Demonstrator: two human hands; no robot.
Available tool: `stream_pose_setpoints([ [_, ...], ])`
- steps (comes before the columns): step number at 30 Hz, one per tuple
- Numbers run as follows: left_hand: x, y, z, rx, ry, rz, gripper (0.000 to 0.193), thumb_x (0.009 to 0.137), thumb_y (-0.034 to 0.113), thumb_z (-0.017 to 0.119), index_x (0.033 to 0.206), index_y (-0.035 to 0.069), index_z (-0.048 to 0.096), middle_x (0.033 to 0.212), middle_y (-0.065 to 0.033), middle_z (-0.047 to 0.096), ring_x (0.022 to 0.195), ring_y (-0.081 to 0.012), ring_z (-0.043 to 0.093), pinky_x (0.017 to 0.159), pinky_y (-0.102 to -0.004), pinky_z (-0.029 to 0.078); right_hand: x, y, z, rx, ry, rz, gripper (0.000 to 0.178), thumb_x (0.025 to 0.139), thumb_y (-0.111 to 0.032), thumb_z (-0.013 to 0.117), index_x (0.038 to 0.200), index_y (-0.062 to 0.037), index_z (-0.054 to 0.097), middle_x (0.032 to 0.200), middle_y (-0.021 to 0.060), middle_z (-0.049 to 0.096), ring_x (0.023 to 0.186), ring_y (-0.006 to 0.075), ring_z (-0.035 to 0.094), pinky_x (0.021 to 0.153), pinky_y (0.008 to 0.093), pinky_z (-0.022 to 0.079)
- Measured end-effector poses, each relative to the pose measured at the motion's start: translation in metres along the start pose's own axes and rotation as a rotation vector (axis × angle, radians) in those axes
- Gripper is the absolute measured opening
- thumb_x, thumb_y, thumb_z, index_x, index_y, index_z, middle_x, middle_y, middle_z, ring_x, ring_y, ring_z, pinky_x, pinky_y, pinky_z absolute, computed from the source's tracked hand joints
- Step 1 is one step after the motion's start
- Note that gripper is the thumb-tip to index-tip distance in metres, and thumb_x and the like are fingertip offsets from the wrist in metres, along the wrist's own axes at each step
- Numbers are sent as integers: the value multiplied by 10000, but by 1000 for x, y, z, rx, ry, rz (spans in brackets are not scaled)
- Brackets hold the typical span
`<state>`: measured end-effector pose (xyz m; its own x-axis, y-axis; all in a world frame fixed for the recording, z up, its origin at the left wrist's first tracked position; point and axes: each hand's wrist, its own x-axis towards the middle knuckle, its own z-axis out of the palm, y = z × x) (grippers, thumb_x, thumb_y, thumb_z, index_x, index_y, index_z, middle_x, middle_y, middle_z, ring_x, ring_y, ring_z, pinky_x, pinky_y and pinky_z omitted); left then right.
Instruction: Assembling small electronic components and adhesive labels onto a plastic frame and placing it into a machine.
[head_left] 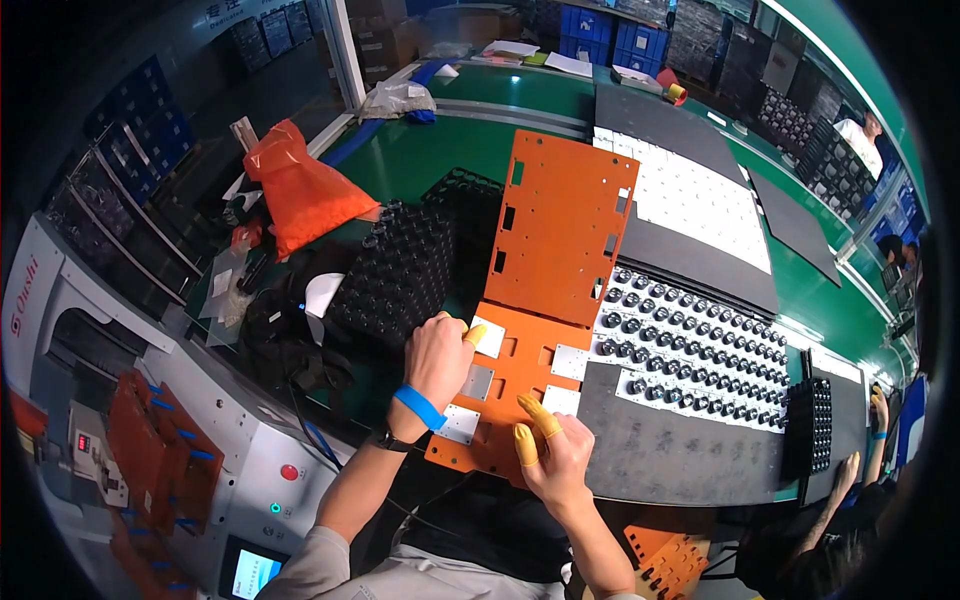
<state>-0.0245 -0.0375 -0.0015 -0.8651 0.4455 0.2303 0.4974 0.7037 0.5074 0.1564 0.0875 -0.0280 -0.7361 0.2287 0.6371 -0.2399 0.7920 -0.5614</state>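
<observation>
In front of me lies an orange fixture (520,370) with its perforated lid (565,225) raised at the back. Several small flat plates sit on its base, among them a grey one (478,382) and a white one (461,423) on the left side. My left hand (437,355), with yellow finger cots, is closed with its fingertips at the edge of the upper left white plate (489,338). Over the lower right of the base, my right hand (558,455) is open, thumb and fingers apart, near another white plate (562,401). It holds nothing visible.
Black trays of round parts (395,270) stand left of the fixture, beside an orange bag (300,185). White panels with rows of black cylinders (690,350) lie on grey sheets (680,450) at right. A machine (250,490) stands at lower left; a co-worker's hands (850,470) show far right.
</observation>
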Motion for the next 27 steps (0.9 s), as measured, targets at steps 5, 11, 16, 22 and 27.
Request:
stream_pose_setpoints([
  [5, 1, -5, 4, 8, -26, 6, 160, 887, 48, 650, 908, -89, 729, 899, -282, 695, 853, -453, 689, 748, -491, 562, 1, 0, 0, 9, -12, 9, 389, 839, -128, 784, 1206, -27, 705, 618, 42, 503, 522, 239, 485, 530, 381, 392],
  [11, 2, -2, 8, 16, -62, -28, 144, 893, 34, 634, 836, -85, 691, 893, -284, 690, 842, -457, 687, 734, -513, 560, 1, 0, 1, 18, -9, 26, 390, 847, -126, 779, 1218, -29, 709, 624, 39, 521, 524, 233, 494, 534, 379, 397],
  [16, 2, -1, 7, 54, -85, -24, 155, 909, 43, 630, 811, -69, 676, 881, -276, 691, 836, -456, 688, 734, -518, 561, 2, -1, 0, 10, -23, 37, 379, 855, -125, 775, 1217, -30, 712, 620, 39, 524, 519, 231, 495, 535, 376, 400],
  [22, -1, 0, 6, 79, -99, -17, 168, 929, 72, 634, 833, -54, 688, 907, -267, 692, 847, -446, 692, 741, -522, 558, 5, -6, 1, 66, -23, 81, 350, 841, -65, 741, 1185, -1, 723, 622, 76, 501, 540, 258, 471, 537, 387, 372],
  [27, -1, -1, 6, 74, -129, -19, 153, 934, 77, 630, 877, -49, 696, 946, -260, 694, 867, -445, 692, 749, -516, 560, 5, -6, 1, 44, -31, 86, 339, 843, -61, 741, 1177, -5, 727, 621, 80, 506, 540, 262, 475, 537, 385, 379],
])
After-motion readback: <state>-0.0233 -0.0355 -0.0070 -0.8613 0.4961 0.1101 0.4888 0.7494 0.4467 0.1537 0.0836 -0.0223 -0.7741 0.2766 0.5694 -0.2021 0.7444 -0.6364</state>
